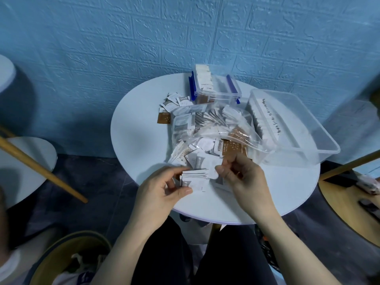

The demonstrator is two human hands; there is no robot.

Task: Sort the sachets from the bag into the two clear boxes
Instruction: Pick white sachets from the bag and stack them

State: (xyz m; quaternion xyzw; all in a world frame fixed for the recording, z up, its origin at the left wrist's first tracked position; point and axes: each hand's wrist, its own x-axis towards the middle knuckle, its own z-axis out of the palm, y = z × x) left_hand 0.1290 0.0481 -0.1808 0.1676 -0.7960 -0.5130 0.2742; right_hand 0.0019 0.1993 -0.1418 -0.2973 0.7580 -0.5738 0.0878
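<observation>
A clear plastic bag (213,128) full of white and brown sachets lies open in the middle of the round white table (139,140). My left hand (162,192) grips a fanned stack of white sachets (195,178) at the table's near edge. My right hand (240,175) pinches one white sachet (213,173) right beside that stack. A small clear box with blue clips (216,87) stands at the back with white sachets upright in it. A larger clear box (287,124) sits at the right with a row of sachets along its left wall.
Several loose sachets (170,105) lie on the table left of the small box. Wooden chair legs (41,167) cross at the left and a wooden seat (349,202) stands at the right. A blue wall runs behind the table. My knees are under its near edge.
</observation>
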